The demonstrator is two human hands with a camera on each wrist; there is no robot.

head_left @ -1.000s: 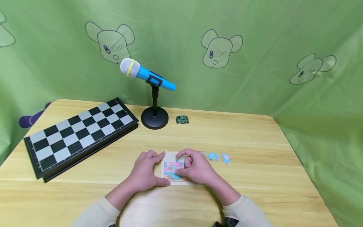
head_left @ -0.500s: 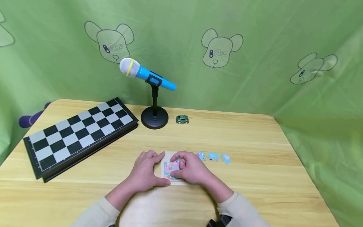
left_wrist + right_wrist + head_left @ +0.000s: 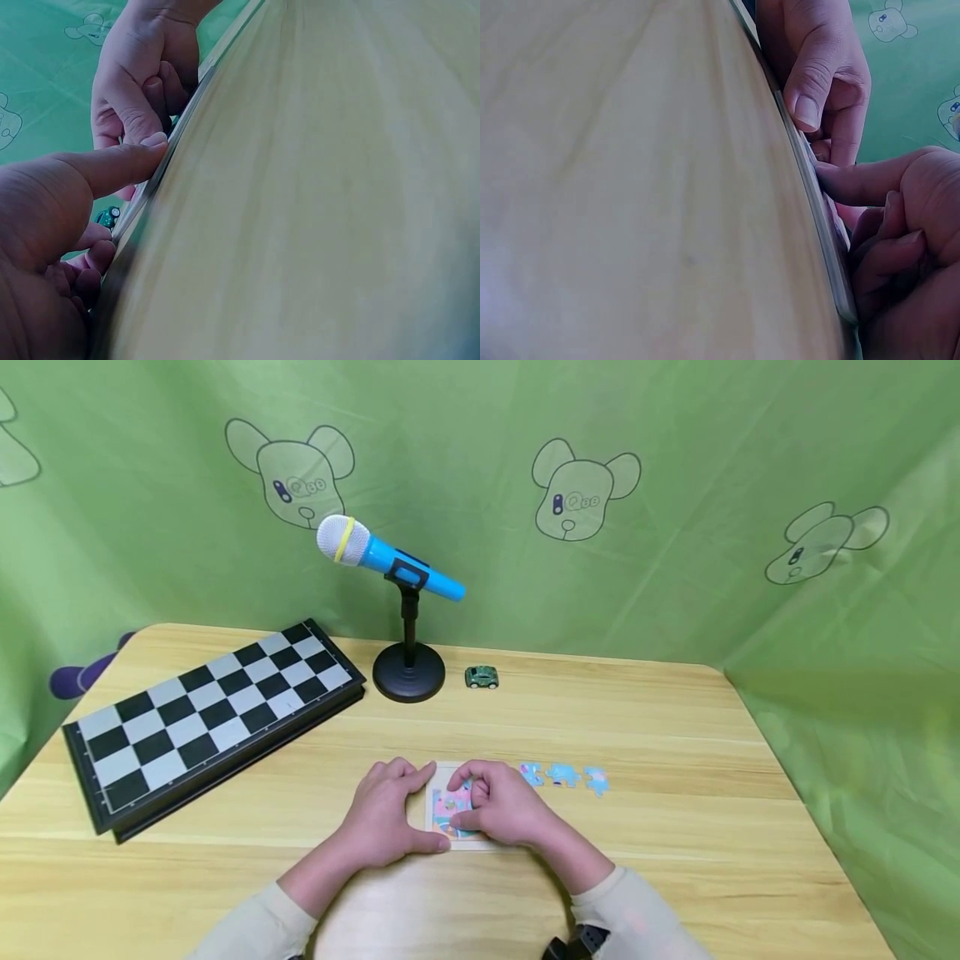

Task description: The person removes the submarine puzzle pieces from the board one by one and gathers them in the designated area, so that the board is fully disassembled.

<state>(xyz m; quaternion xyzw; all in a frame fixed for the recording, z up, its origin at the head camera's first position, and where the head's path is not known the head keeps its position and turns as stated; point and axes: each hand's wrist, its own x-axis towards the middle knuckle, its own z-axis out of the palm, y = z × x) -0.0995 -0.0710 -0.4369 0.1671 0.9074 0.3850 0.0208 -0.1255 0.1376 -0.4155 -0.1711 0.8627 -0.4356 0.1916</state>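
Note:
A small jigsaw puzzle in a pale frame (image 3: pixel 440 772) lies on the table in the head view, with pink and blue pieces in its lower part. My left hand (image 3: pixel 386 814) holds the frame at its left side, index finger at the upper corner and thumb on the lower edge. My right hand (image 3: pixel 504 803) covers the frame's right part. Its thumb and bent index finger pinch a puzzle piece (image 3: pixel 461 797) on the picture, mostly hidden under the hand; the other fingers are curled. In the right wrist view the right thumb (image 3: pixel 847 180) touches the puzzle's surface.
Several loose blue puzzle pieces (image 3: pixel 563 774) lie in a row right of the frame. Farther back stand a green toy car (image 3: pixel 482 677) and a blue microphone (image 3: pixel 412 568) on a black stand. A folded chessboard (image 3: pixel 213 718) lies at the left. A green curtain (image 3: pixel 480 435) hangs behind the table.
My right hand has moved slightly left over the puzzle, uncovering the nearest loose piece at its right. My left hand has stayed in place on the frame.

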